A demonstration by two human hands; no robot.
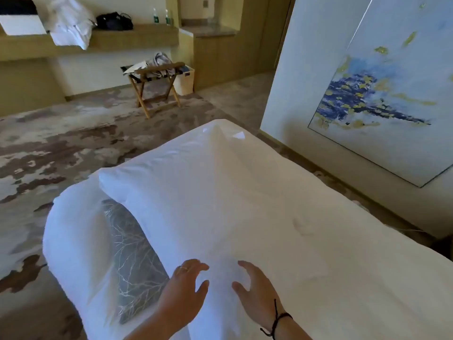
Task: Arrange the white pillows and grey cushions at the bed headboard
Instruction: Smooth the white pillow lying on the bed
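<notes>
A large white pillow (186,197) lies along the near left part of the bed (343,266). Under its left side a grey cushion (132,261) with a pale branch pattern shows, wedged against a second white pillow (73,241) at the bed's left edge. My left hand (183,283) and my right hand (252,285) hover with fingers spread at the near end of the top pillow, a bulge of white fabric between them; neither hand is closed on it. The headboard is not in view.
A patterned carpet (73,148) spreads to the left of the bed. A wooden luggage rack (157,84) with cloths stands beyond it, beside a white bin (187,81). A long shelf (110,38) holds bags and bottles. A blue and gold painting (382,94) hangs on the right wall.
</notes>
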